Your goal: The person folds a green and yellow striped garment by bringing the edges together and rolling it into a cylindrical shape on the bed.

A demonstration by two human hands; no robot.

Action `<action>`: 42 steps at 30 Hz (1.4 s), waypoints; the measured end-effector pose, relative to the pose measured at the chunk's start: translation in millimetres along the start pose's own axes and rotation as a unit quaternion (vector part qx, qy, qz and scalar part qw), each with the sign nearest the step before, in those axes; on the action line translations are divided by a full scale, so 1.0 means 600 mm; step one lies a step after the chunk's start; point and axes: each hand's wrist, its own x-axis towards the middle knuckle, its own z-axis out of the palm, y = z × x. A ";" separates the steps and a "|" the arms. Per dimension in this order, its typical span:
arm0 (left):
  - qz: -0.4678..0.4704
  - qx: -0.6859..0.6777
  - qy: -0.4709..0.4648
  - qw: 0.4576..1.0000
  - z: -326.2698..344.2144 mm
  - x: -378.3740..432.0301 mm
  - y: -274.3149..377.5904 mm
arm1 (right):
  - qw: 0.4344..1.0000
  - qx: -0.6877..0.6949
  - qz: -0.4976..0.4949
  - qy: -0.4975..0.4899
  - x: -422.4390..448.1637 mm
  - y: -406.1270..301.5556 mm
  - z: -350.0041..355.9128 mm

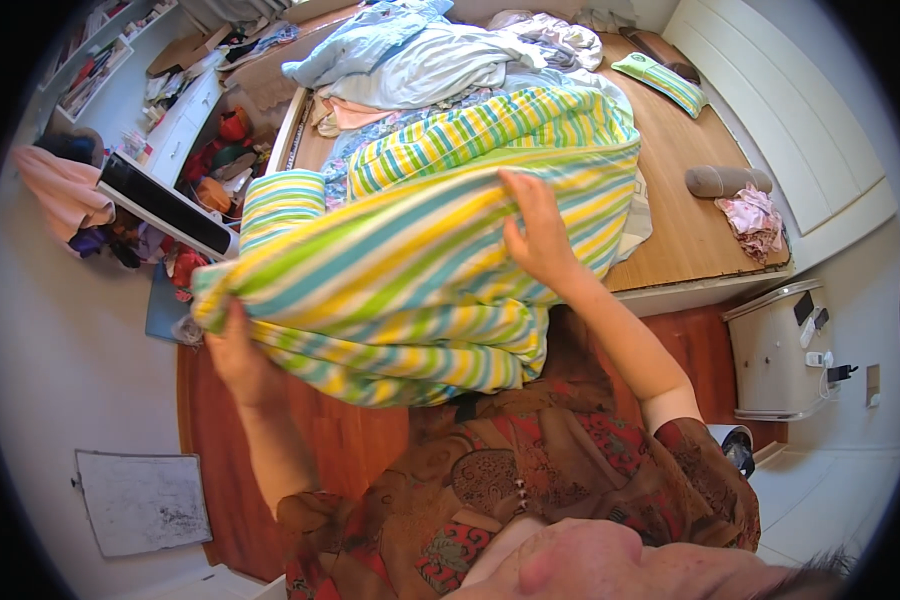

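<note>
A quilt or cover (390, 255) in green, yellow, blue and white stripes is lifted in front of me, partly hanging over the bed's near edge. At its left corner, my left hand (241, 360) grips the bunched fabric. My right hand (540, 232) holds the upper edge right of the middle, fingertips over the fold and thumb on the near face. Behind it, another thick striped fold (487, 135) lies on the bed; I cannot tell whether it is the same piece. A matching striped pillow or cushion (283, 196) rests left of it, its lower part hidden.
Piled clothes and sheets (427, 67) cover the far bed. On the bare wooden bed board (667, 210) at right lie a small striped pillow (661, 82), a brown bolster (727, 181) and pink cloth (751, 217). A black-and-white panel (169, 206) borders the left; a cream cabinet (772, 352) stands right.
</note>
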 end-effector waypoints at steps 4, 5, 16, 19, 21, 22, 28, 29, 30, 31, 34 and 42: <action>0.181 0.157 0.097 0.966 -0.097 0.104 0.113 | 0.996 -0.072 -0.010 0.047 0.051 0.031 0.013; 0.258 0.259 0.170 0.915 -0.133 0.118 0.131 | 0.996 -0.074 -0.010 0.050 0.051 0.034 0.016; 0.107 -0.197 -0.653 0.724 -0.082 0.021 0.096 | 0.989 0.019 -0.013 -0.143 -0.048 0.060 0.086; 0.081 -0.339 -0.573 0.742 0.001 -0.073 0.043 | 0.978 0.065 -0.026 -0.196 -0.081 0.051 0.139; 0.064 -0.435 -0.589 0.678 0.051 -0.091 -0.012 | 0.984 0.051 -0.020 -0.169 -0.088 0.060 0.151; 0.061 -0.477 -0.570 0.667 0.071 -0.103 -0.033 | 0.989 0.049 -0.014 -0.139 -0.087 0.063 0.153; -0.088 -0.464 -0.541 0.696 0.109 -0.151 -0.017 | 0.992 -0.050 -0.058 -0.103 -0.033 0.034 0.184; -0.128 -0.452 -0.539 0.698 0.114 -0.152 -0.013 | 0.981 -0.058 -0.122 -0.137 -0.023 0.028 0.192; -0.167 -0.439 -0.536 0.701 0.117 -0.152 -0.009 | 0.965 -0.065 -0.187 -0.171 -0.014 0.017 0.202; -0.180 -0.424 -0.556 0.692 0.122 -0.147 -0.005 | 0.965 -0.067 -0.187 -0.171 -0.008 0.004 0.212; -0.176 -0.440 -0.567 0.673 0.147 -0.134 0.004 | 0.906 -0.034 -0.206 -0.369 0.009 -0.038 0.252; -0.167 -0.467 -0.581 0.645 0.143 -0.144 -0.007 | 0.823 -0.033 -0.161 -0.544 -0.013 -0.044 0.308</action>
